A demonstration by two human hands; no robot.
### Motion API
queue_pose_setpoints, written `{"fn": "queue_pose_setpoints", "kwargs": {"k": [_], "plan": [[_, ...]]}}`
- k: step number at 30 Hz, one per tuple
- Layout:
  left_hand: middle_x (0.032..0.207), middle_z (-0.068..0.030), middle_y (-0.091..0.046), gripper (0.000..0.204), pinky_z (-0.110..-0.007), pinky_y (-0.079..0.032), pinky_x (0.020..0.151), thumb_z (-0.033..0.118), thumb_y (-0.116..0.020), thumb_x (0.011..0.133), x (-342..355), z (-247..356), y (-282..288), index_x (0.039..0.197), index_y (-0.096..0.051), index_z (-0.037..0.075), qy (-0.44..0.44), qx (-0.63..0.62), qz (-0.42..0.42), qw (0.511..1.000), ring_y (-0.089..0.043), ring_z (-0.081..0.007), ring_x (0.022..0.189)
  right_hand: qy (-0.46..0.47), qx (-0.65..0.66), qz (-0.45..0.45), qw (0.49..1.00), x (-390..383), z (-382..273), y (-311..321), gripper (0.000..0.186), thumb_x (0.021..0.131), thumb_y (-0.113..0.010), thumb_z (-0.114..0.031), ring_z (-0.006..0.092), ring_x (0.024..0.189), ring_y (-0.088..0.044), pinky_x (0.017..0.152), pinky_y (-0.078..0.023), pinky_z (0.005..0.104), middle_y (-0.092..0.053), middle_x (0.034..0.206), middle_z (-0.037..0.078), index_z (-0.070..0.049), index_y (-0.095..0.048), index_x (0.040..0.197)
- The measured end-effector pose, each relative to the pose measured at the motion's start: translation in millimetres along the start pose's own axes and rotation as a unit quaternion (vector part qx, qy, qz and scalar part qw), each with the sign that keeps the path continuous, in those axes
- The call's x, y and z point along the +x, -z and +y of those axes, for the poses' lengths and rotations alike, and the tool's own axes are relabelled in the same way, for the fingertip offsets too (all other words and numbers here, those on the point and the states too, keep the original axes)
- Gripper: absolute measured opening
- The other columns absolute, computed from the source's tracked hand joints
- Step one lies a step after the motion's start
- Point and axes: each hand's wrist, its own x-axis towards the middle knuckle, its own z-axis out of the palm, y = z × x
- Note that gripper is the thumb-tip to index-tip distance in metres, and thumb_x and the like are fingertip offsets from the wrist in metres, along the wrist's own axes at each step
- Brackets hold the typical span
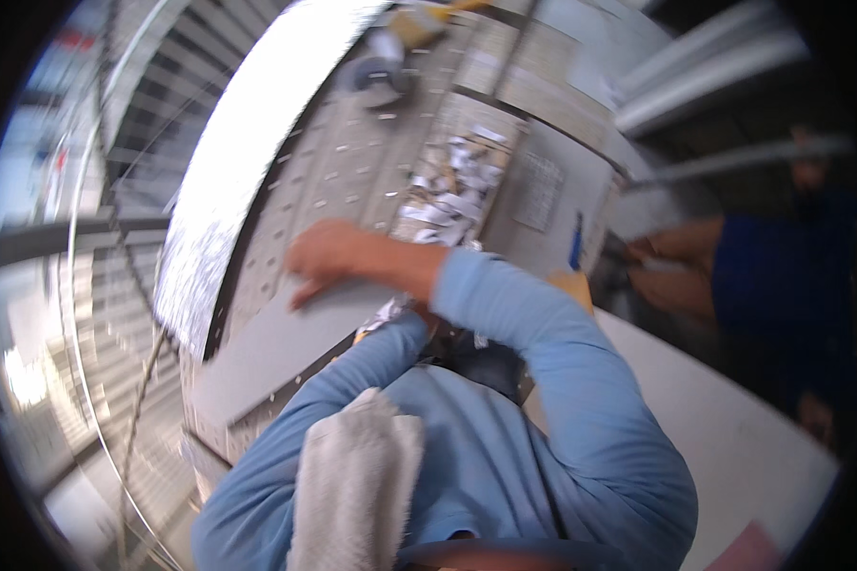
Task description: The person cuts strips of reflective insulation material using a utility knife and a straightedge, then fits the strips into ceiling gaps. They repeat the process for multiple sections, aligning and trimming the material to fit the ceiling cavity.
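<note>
My right forearm crosses in front of me to the left. At its end my right hand (331, 255) is over the far edge of a flat grey sheet (286, 354), thumb pointing down toward it. Its fingers look bent, but blur hides whether they grip anything. My left hand (432, 322) is mostly covered by the right forearm, so its fingers do not show. Beside the left cuff lies a crumpled white and yellowish piece (383, 316), too blurred to name. The sheet rests on a grey, perforated metal table (343, 143).
White scraps fill a long tray (507, 162) beyond my right forearm. A grey roll-like object (376, 78) and a yellow item (417, 26) lie at the far end. To the right are a blue pen-like tool (577, 243), a pale board (705, 428) and another person (781, 285).
</note>
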Motion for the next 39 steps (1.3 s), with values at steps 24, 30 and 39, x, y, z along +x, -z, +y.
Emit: {"fn": "queue_pose_setpoints", "kwargs": {"k": [24, 30, 39], "plan": [[0.111, -0.0151, -0.067, 0.060, -0.039, -0.053, 0.073, 0.028, -0.066, 0.095, 47.6, 1.7, -31.9, 0.145, -0.050, -0.002, 0.265, 0.075, 0.057, 0.960, -0.063, -0.0237, 0.087, -0.744, 0.138, 0.374, 0.537, -261.4, 326.4, -227.8, 0.124, 0.069, -0.088, -0.055, 0.0443, 0.142, -0.039, 0.105, -0.041, 0.0667, -0.028, 0.162, 0.022, -0.025, -0.015, 0.165], [0.112, -0.0146, -0.070, 0.049, -0.037, -0.055, 0.074, 0.024, -0.068, 0.094, 27.8, -12.5, -24.2, 0.133, -0.060, -0.003, 0.233, -0.009, 0.109, 0.966, -0.068, -0.0227, 0.091, -0.525, 0.104, 0.681, 0.500, -233.3, 319.4, -174.5, 0.110, 0.072, -0.091, -0.036, 0.0368, 0.135, -0.043, 0.105, -0.044, 0.0548, -0.041, 0.149, 0.019, -0.009, -0.027, 0.157], [0.111, -0.0140, -0.072, 0.034, -0.043, -0.057, 0.080, 0.024, -0.067, 0.096, 45.9, -82.2, -13.2, 0.123, -0.068, 0.002, -0.135, 0.085, 0.093, 0.983, -0.070, -0.0265, 0.094, 0.062, 0.074, 0.526, 0.845, -101.3, 132.8, -16.9, 0.080, 0.069, -0.089, -0.042, 0.0468, 0.146, -0.029, 0.116, -0.031, 0.0583, -0.033, 0.156, 0.018, -0.013, -0.060, 0.137]]}}
